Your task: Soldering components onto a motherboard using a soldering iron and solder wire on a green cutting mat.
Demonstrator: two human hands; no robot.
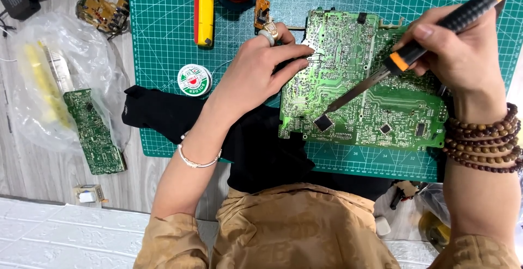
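- The right hand (457, 56) is wrapped tight around the black and orange handle of a soldering iron (436, 35), near the right edge of the green cutting mat (163, 35).
- The iron slants down to the left, and its metal tip sits at a square black chip (323, 122) close to the bottom left corner of the big green circuit board (370, 84).
- The board lies flat on the right half of the mat, solder side up.
- The left hand (256, 73) rests on the board's left edge with its fingers pressed together over the rim; whether it pinches anything there I cannot tell.
- A ring shows on that hand, a thin bracelet on its wrist, and strings of wooden beads (482, 144) on the right wrist.
- A black cloth (163, 114) lies under the left forearm, over the mat's bottom edge.
- A spool of solder wire (194, 79) sits on the mat just beside the cloth.
- A yellow and red tool (204, 13) lies at the mat's top edge.
- A narrow green board (93, 133) lies on a clear plastic bag (32, 84), off the mat to the left.
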